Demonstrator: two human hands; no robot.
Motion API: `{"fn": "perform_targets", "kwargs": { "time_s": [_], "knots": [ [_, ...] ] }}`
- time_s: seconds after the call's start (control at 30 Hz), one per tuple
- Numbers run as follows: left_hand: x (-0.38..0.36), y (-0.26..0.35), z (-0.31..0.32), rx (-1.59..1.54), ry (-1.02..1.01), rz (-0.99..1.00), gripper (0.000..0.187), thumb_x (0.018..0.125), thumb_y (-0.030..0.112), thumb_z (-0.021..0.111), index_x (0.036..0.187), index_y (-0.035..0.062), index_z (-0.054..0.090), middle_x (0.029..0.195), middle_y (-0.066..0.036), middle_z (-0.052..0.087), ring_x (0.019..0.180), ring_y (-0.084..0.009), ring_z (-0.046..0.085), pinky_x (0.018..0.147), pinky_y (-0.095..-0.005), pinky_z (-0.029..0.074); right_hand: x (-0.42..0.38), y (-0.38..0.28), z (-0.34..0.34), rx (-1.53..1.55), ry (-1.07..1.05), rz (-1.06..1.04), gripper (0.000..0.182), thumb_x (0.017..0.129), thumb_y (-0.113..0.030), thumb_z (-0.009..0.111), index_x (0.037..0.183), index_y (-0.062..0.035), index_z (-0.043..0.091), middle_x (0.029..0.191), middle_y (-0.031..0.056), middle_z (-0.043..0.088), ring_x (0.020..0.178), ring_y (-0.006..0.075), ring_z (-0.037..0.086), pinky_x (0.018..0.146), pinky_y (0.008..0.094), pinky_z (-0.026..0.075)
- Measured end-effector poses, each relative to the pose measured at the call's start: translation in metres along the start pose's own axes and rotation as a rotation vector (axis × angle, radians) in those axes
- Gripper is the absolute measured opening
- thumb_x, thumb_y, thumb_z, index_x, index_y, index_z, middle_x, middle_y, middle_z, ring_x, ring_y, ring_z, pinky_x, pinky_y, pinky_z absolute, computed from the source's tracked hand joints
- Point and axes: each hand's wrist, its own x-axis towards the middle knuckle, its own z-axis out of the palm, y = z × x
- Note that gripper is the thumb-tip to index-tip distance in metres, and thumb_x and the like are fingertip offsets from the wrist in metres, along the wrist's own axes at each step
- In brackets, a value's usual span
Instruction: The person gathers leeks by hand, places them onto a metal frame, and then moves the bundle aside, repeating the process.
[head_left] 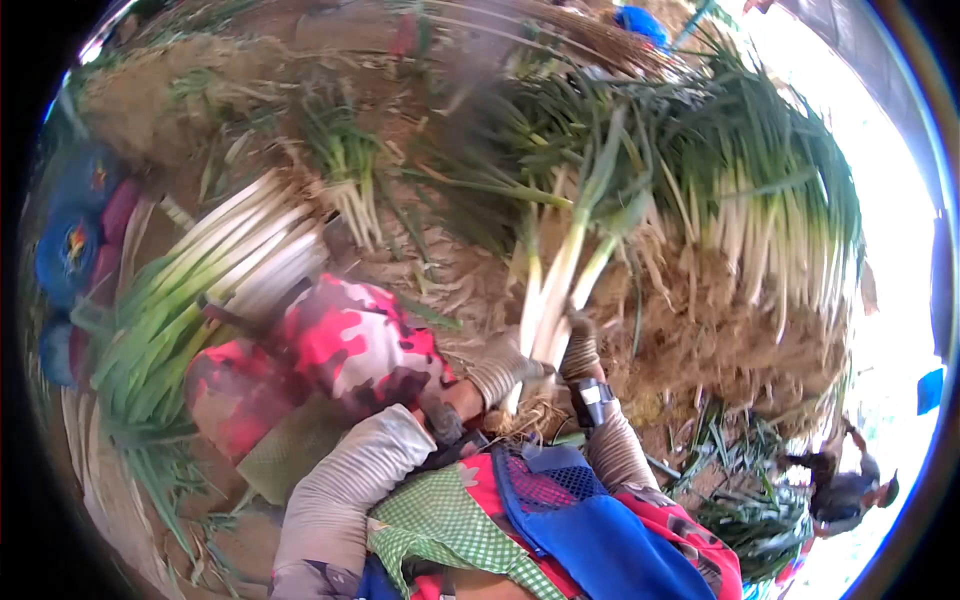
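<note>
Several long green onions (560,280) stand in front of my body, white stalks toward me and green leaves pointing away. My left hand (497,370), in a ribbed glove, is closed at the lower left of the white stalks. On their right side, my gloved right hand (580,350) is wrapped round the same stalks. The roots (520,415) hang just below my hands, close to my apron. My fingertips are partly hidden by the stalks and gloves.
A large heap of green onions (760,220) lies at the right. Trimmed green onions (250,250) are piled at the left beside my camouflage-patterned leg (350,340). Cut leaves (750,510) lie at the lower right. A person (845,485) is farther off at the right.
</note>
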Motion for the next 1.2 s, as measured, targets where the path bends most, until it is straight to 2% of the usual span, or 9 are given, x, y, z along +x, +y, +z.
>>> {"fn": "perform_targets", "kwargs": {
  "time_s": [0.07,0.3,0.57,0.67,0.8,0.87,1.07,1.17,1.2],
  "knots": [
    [-0.014,0.012,0.000,0.344,0.004,-0.068,0.065,0.071,0.021,0.078,0.125,-0.0019,0.050,0.119,-0.012,0.060,0.108,-0.0241,0.055,0.096,-0.0326,0.042,-0.002,-0.016,0.016,0.142,-0.086,-0.081,0.058,0.085,-0.026,0.063,0.131,0.0015,0.043,0.120,0.0146,0.055,0.106,0.0235,0.055,0.093,0.0341,0.045],
    [-0.100,0.123,-0.038,0.404,0.244,0.248,0.063,0.065,0.032,0.077,0.111,-0.0036,0.052,0.085,-0.025,0.064,0.078,-0.0391,0.064,0.068,-0.0431,0.051,-0.036,-0.088,0.113,0.750,-0.693,0.078,0.070,0.080,-0.016,0.062,0.137,0.0045,0.026,0.112,0.0138,0.050,0.097,0.0212,0.053,0.087,0.0317,0.049],
    [-0.197,0.151,-0.127,0.412,0.294,0.698,0.076,0.076,0.033,0.077,0.134,0.0000,0.040,0.106,-0.016,0.063,0.096,-0.0285,0.065,0.084,-0.0361,0.051,-0.109,-0.132,0.240,0.330,-0.760,-0.372,0.071,0.077,-0.010,0.058,0.140,-0.0036,0.026,0.105,0.0104,0.048,0.085,0.0179,0.050,0.076,0.0312,0.047],
    [-0.217,0.142,-0.208,0.573,0.438,0.771,0.048,0.079,0.026,0.073,0.119,0.0051,0.057,0.115,-0.013,0.061,0.107,-0.0252,0.058,0.086,-0.0352,0.051,-0.093,-0.137,0.292,0.025,-0.978,-0.514,0.071,0.080,-0.012,0.058,0.141,0.0021,0.025,0.116,0.0139,0.048,0.100,0.0194,0.049,0.086,0.0363,0.046],
    [-0.265,0.083,-0.345,1.098,1.103,0.315,0.054,0.078,0.033,0.073,0.123,0.0100,0.053,0.117,-0.013,0.059,0.105,-0.0276,0.057,0.093,-0.0418,0.044,-0.076,-0.136,0.394,-0.615,-0.820,-0.810,0.031,0.084,-0.006,0.060,0.114,0.0016,0.060,0.106,0.0142,0.064,0.093,0.0216,0.063,0.080,0.0335,0.053],
    [-0.289,0.059,-0.390,1.433,1.250,-0.221,0.051,0.080,0.039,0.066,0.121,0.0102,0.055,0.114,-0.012,0.059,0.109,-0.0272,0.053,0.100,-0.0440,0.037,-0.067,-0.118,0.459,-0.946,-0.821,-1.177,0.019,0.084,-0.003,0.059,0.101,-0.0025,0.066,0.090,0.0099,0.069,0.075,0.0209,0.066,0.074,0.0315,0.055],
    [-0.314,-0.027,-0.414,1.686,1.380,-0.436,0.044,0.084,0.038,0.057,0.114,0.0058,0.057,0.112,-0.015,0.057,0.110,-0.0320,0.050,0.097,-0.0477,0.034,0.022,0.093,0.544,-0.952,-1.200,-1.856,0.066,0.072,-0.022,0.071,0.132,-0.0067,0.047,0.106,0.0151,0.061,0.097,0.0311,0.060,0.084,0.0432,0.048],
    [-0.315,-0.042,-0.417,0.939,1.111,-0.798,0.041,0.085,0.035,0.055,0.112,0.0041,0.057,0.114,-0.016,0.057,0.110,-0.0331,0.050,0.096,-0.0494,0.033,0.068,0.194,0.513,-1.213,-1.478,-1.559,0.072,0.078,-0.040,0.067,0.135,-0.0068,0.041,0.109,0.0119,0.057,0.093,0.0304,0.057,0.084,0.0419,0.044],
    [-0.312,-0.041,-0.416,1.151,1.198,-0.693,0.038,0.085,0.034,0.054,0.110,0.0049,0.059,0.112,-0.016,0.058,0.107,-0.0333,0.051,0.095,-0.0488,0.035,0.079,0.214,0.505,-1.224,-1.419,-1.459,0.075,0.077,-0.047,0.066,0.136,-0.0083,0.040,0.108,0.0121,0.057,0.093,0.0308,0.056,0.086,0.0439,0.042]
  ]
}}
